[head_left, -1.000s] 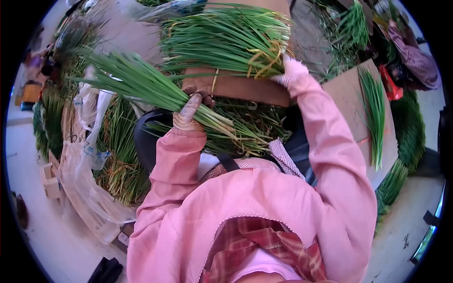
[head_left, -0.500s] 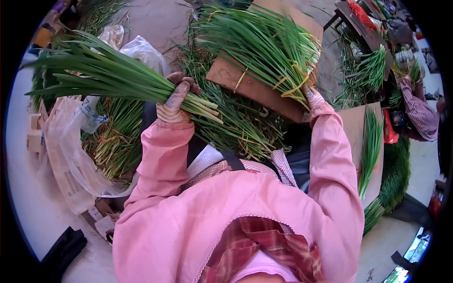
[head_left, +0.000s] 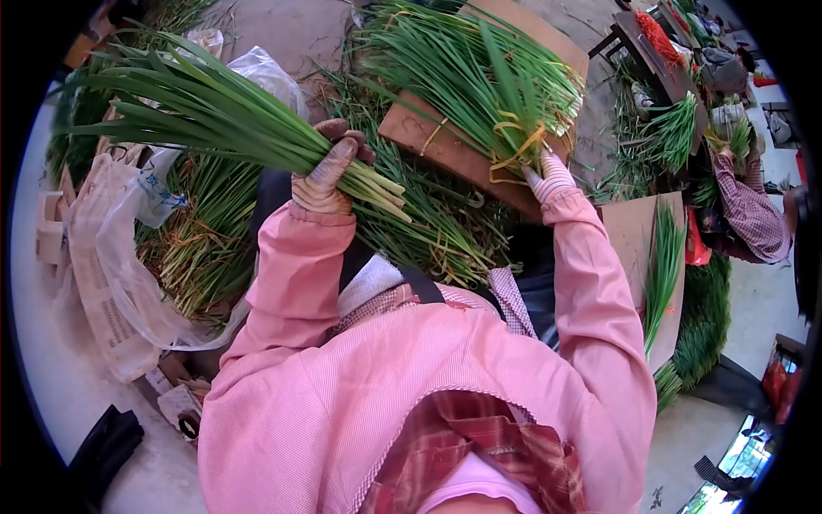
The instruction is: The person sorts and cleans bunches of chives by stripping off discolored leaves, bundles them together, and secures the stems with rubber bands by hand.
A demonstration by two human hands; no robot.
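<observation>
My gloved left hand (head_left: pixel 330 171) is wrapped round a thick bunch of long green chives (head_left: pixel 231 120). Their pale cut ends point to the right and the leaves fan out to the upper left. My gloved right hand (head_left: pixel 553 182) pinches the stem ends of a few chive leaves (head_left: pixel 507 77) at the near edge of a brown board (head_left: pixel 411 133). A wide heap of chives (head_left: pixel 445 56) covers that board, with yellow ties (head_left: pixel 520 141) lying over the stems beside my right fingers.
Loose chives (head_left: pixel 205 248) lie in a clear plastic bag (head_left: pixel 128 265) on the left. Cut leaves litter the floor ahead. A second board (head_left: pixel 623 240) on the right carries a chive bunch (head_left: pixel 664 265). Farther right, another person's checked sleeve (head_left: pixel 745 206) shows near a dark bench (head_left: pixel 664 73).
My left hand's bunch has tilted, its leaf tips rising. My right hand has shifted slightly left and down, and a few leaves in it now stand out above the heap.
</observation>
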